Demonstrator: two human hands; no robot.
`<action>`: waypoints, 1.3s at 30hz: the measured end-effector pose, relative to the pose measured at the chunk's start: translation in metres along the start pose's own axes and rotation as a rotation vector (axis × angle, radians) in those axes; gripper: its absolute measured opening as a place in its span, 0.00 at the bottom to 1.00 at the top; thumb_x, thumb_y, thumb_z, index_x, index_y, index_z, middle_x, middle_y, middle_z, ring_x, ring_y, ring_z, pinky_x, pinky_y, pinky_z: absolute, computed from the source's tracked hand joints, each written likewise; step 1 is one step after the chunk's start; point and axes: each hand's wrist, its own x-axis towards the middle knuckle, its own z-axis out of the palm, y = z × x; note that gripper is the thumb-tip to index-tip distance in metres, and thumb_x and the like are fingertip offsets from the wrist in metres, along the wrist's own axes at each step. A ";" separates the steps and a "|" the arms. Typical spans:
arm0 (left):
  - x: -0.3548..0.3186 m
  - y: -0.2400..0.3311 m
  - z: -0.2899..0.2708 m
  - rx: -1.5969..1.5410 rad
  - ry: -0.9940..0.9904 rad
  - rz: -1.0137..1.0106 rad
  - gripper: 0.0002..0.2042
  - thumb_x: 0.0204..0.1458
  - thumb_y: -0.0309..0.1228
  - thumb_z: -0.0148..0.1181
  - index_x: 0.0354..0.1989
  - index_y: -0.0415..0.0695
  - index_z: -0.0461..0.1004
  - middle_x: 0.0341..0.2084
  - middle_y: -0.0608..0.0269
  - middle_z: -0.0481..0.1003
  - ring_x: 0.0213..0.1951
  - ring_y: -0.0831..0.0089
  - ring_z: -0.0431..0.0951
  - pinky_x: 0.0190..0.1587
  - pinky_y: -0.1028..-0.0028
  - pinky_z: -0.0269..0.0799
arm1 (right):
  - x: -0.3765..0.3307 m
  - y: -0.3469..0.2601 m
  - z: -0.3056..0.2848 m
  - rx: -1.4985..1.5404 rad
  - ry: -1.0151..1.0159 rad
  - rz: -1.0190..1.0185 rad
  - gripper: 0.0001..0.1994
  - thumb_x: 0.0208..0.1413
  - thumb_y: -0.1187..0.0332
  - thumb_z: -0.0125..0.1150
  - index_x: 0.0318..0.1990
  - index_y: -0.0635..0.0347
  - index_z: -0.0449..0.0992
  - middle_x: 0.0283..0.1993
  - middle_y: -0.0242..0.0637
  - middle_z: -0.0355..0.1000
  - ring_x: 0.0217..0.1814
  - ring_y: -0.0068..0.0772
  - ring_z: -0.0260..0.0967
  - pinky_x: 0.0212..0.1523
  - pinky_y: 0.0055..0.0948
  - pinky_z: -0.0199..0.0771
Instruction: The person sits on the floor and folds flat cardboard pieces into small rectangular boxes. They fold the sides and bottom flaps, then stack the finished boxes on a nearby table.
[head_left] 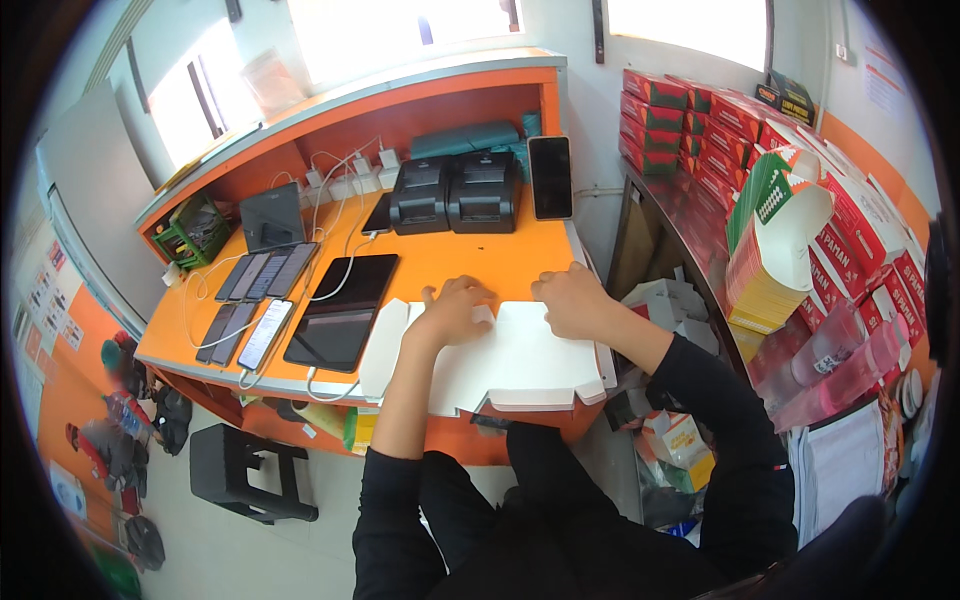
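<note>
A flat white carton [530, 360] with side flaps and a near flap lies at the front of the orange table, blank side up. My left hand [458, 312] is over its far left part, fingers bent against the card. At the far right edge, my right hand [575, 303] has its fingers curled onto the carton. The fingertips of both hands are partly hidden. Left of the carton, a black tablet [345, 310] rests with a white cable plugged into it.
Several phones [265, 335] lie at the left, some on charging cables. Two black dock-like devices [455, 195] and an upright phone [550, 178] stand at the back. Stacked red boxes [740, 125] and an open carton [775, 250] fill the right-hand table. A black stool [245, 470] stands lower left.
</note>
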 end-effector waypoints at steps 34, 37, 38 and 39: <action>-0.003 -0.031 0.020 -0.108 0.026 -0.253 0.21 0.51 0.36 0.56 0.56 0.56 0.68 0.58 0.57 0.62 0.66 0.58 0.51 0.66 0.51 0.37 | 0.028 -0.056 0.022 0.356 0.171 -0.188 0.14 0.43 0.70 0.64 0.39 0.65 0.75 0.40 0.44 0.72 0.47 0.43 0.68 0.48 0.38 0.63; -0.007 -0.030 0.019 -0.119 0.024 -0.225 0.21 0.50 0.36 0.56 0.55 0.57 0.69 0.57 0.58 0.63 0.66 0.58 0.51 0.66 0.52 0.37 | 0.001 -0.070 -0.001 0.313 0.093 -0.225 0.16 0.48 0.64 0.61 0.41 0.66 0.74 0.44 0.45 0.71 0.49 0.43 0.67 0.50 0.39 0.63; -0.008 -0.033 0.021 -0.133 0.031 -0.209 0.21 0.50 0.36 0.56 0.55 0.57 0.69 0.57 0.57 0.63 0.66 0.58 0.51 0.66 0.50 0.37 | -0.002 -0.075 -0.006 0.295 0.061 -0.225 0.17 0.49 0.62 0.59 0.41 0.67 0.74 0.44 0.46 0.71 0.50 0.43 0.67 0.50 0.39 0.64; -0.008 -0.034 0.022 -0.141 0.041 -0.192 0.21 0.49 0.36 0.57 0.55 0.57 0.69 0.56 0.56 0.63 0.65 0.57 0.51 0.66 0.49 0.36 | -0.006 -0.078 -0.008 0.276 0.036 -0.227 0.19 0.51 0.60 0.57 0.42 0.69 0.74 0.45 0.46 0.71 0.51 0.43 0.66 0.50 0.39 0.64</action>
